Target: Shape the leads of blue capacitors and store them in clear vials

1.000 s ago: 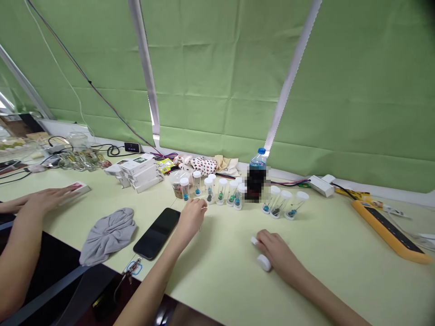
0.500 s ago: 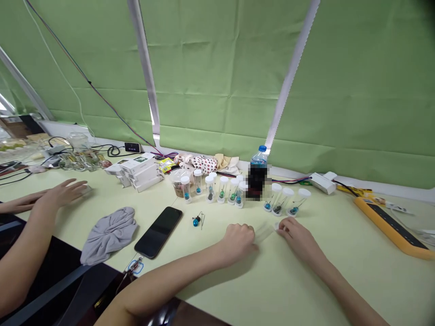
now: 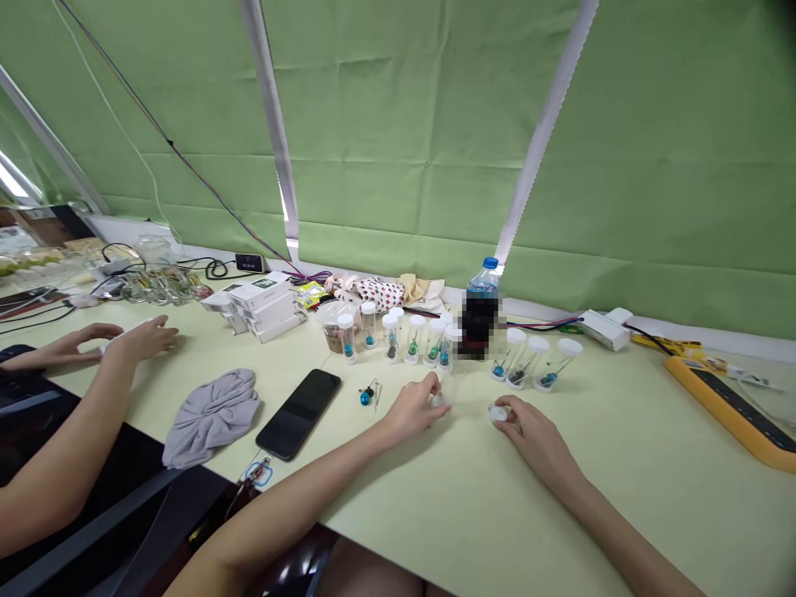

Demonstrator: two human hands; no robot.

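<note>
My left hand [image 3: 410, 412] is closed on a clear plastic tube [image 3: 438, 401], which is hard to see against the pale tabletop. Between the thumb and fingers of my right hand [image 3: 530, 427] is a white cap [image 3: 497, 412], apart from the tube. Left of my left hand lies a small piece with a blue bead [image 3: 365, 398] and thin metal pins. Behind my hands stand several white-capped clear tubes [image 3: 413, 341] holding blue, green or dark beaded pieces. A group of similar capped tubes [image 3: 538, 363] is just beyond my right hand.
A black phone [image 3: 298, 414] and a grey cloth [image 3: 215, 414] lie to the left. Another person's hands [image 3: 140, 344] hold something white. White boxes [image 3: 264, 307], a blue-capped bottle [image 3: 483, 286] and an orange power strip [image 3: 727, 410] are farther out.
My hands have moved apart: the left shifted left with the tube, and the cap now shows clearly in my right fingers. The other person's hands now hold a white object.
</note>
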